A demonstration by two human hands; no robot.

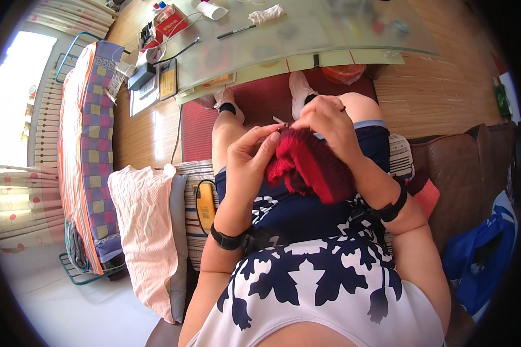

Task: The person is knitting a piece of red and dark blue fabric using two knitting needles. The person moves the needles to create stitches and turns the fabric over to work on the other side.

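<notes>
A knitted piece (314,167) in bright red and dark maroon bands hangs folded over my lap. At its upper left edge, my left hand (251,149) pinches the knitting between thumb and fingertips. My right hand (328,123) grips the upper edge from the other side, with its fingers bent close to the left fingertips. Between the two hands the tip of a thin pale rod (279,119), perhaps a knitting needle or crochet hook, sticks out. Its remaining length is hidden by the fingers and the knitting.
Ahead stands a frosted glass table (295,32) bearing a black pen (236,31) and a red box (170,21). A yellow phone-like device (205,206) with a cable lies left on the striped seat cover. Pink quilted cloth (145,225) drapes nearby. To the right is a blue bag (479,256).
</notes>
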